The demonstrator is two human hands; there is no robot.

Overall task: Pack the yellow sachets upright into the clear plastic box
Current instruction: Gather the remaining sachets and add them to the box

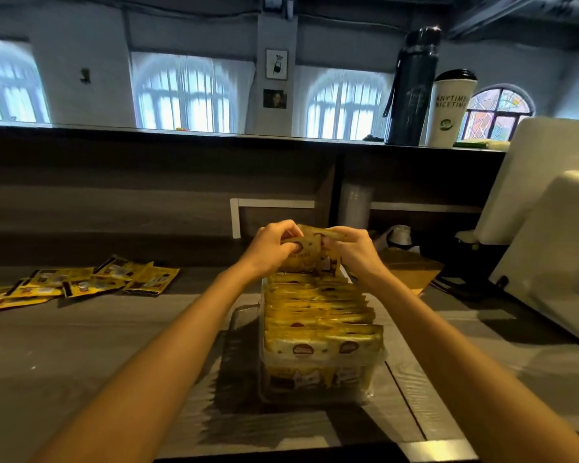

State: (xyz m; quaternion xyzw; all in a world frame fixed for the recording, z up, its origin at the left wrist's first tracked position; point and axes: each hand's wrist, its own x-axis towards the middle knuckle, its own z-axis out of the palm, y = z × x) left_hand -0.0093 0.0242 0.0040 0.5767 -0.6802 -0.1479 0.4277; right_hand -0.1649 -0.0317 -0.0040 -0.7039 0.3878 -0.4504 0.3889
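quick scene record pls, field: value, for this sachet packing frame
actor: person, bare hands, head view
left hand: shut on held sachets
right hand: shut on held sachets
held sachets: small yellow bunch, above far end of box
clear plastic box: on counter, centre, long side running away from camera
packed sachets: upright row, fills most of box
loose sachets: lying flat on counter, far left
shelf items: dark flask, white cup
task state: unfinished, loose sachets remain

Clear plastic box (264,372) centre on counter (81,345), sachets (318,315) upright inside; loose sachets (91,282) far left; flask (411,88), cup (450,108) on ledge behind.
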